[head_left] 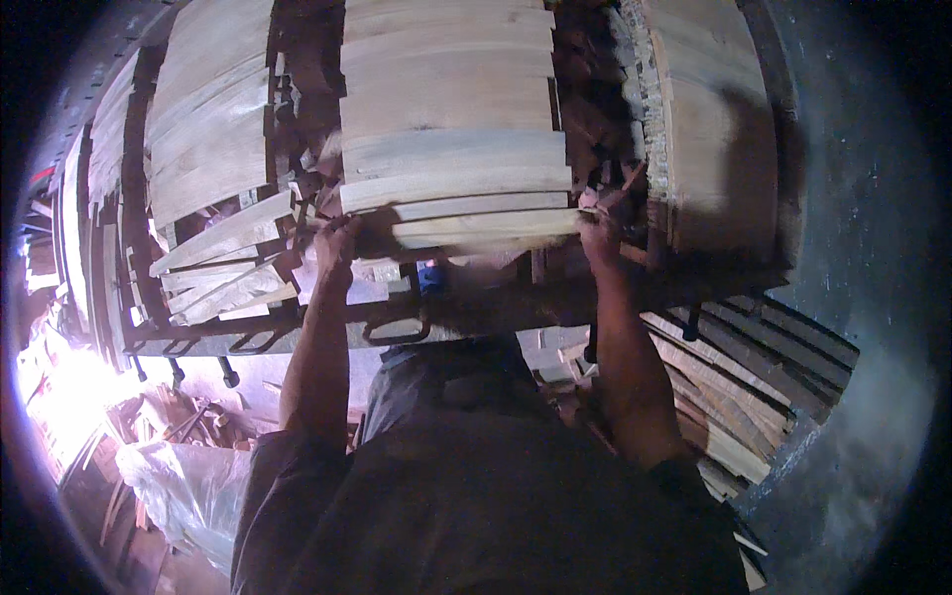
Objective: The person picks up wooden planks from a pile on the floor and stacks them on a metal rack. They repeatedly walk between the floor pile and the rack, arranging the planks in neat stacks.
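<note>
Both arms reach forward to the near end of a row of pale wooden boards [454, 97] laid side by side on a metal rack. My left hand [336, 236] grips the left end of a narrow wooden board [483, 229], and my right hand [597, 227] grips its right end. The board lies crosswise, next to a thin wooden strip [483, 205] at the row's near edge. Shadow hides part of the board beside my left hand.
Loose wooden pieces [230, 286] lie crookedly on the rack at left. More boards [714, 134] form a row at right. The rack's metal front rail [282, 335] carries handles and bolts. Below are stacked planks [721, 401], wood scraps and a plastic sheet [186, 483].
</note>
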### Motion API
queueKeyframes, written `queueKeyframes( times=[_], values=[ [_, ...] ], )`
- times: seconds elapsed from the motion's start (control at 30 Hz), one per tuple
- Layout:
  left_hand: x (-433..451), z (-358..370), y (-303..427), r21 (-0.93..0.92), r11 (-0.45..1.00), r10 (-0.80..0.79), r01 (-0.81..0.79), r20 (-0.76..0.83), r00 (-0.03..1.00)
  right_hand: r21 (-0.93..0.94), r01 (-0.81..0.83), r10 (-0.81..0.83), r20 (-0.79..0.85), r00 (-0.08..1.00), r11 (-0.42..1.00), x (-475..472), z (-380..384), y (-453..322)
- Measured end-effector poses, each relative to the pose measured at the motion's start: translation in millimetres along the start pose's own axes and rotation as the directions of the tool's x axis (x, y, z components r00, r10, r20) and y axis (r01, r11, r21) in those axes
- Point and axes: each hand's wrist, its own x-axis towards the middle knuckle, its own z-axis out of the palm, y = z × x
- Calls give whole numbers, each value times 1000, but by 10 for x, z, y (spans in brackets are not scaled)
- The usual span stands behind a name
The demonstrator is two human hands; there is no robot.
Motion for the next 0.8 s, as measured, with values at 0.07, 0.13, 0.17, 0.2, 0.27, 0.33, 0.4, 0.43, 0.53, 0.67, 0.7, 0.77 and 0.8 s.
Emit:
queueKeyframes(
  times=[0.07, 0.13, 0.17, 0.2, 0.27, 0.33, 0.4, 0.43, 0.53, 0.67, 0.7, 0.77, 0.8],
  values=[
    [151, -26, -250, 124, 991, 56, -50, -50, 997, -22, 114, -114, 14, 993, 993, 87, -143, -404],
    [167, -62, -417, 54, 994, 92, -92, -3, 996, -91, 142, -144, -15, 990, 986, 51, -295, -732],
    [184, -87, -494, 18, 993, 112, -112, 21, 993, -103, 117, -113, 39, 993, 988, 27, -270, -778],
    [274, -110, -651, -45, 993, 110, -106, 75, 991, -117, 94, -84, 89, 993, 989, 23, -263, -809],
    [286, -127, -516, -154, 980, 163, -129, 236, 958, -88, 23, -7, 180, 984, 996, 105, -166, -619],
    [351, -172, -449, -110, 834, 547, -541, 294, 784, -77, -57, 76, 261, 962, 995, 165, -74, -520],
    [393, -226, -489, 76, 807, 545, -585, 284, 789, -115, -98, 131, 332, 934, 989, 246, -109, -611],
    [413, -216, -510, 34, 742, 645, -669, 232, 728, -119, -116, 152, 368, 917, 986, 277, -107, -504],
    [202, -193, -239, -86, 967, 252, -242, 152, 956, -59, -84, 101, 446, 889, 995, 358, -291, -826],
    [489, -112, -464, 78, 969, 229, -235, 73, 971, 51, -175, 142, 388, 911, 983, 390, -374, -1046],
    [494, -104, -258, 228, 962, 129, -147, 93, 987, 64, -231, 190, 382, 905, 971, 442, -327, -1019],
    [770, -103, -369, -99, 981, 182, -168, 156, 971, 88, -341, 287, 373, 883, 936, 548, -179, -877],
    [860, -85, -448, -176, 972, 180, -155, 141, 973, 112, -324, 274, 322, 906, 939, 544, -98, -776]
  ],
)
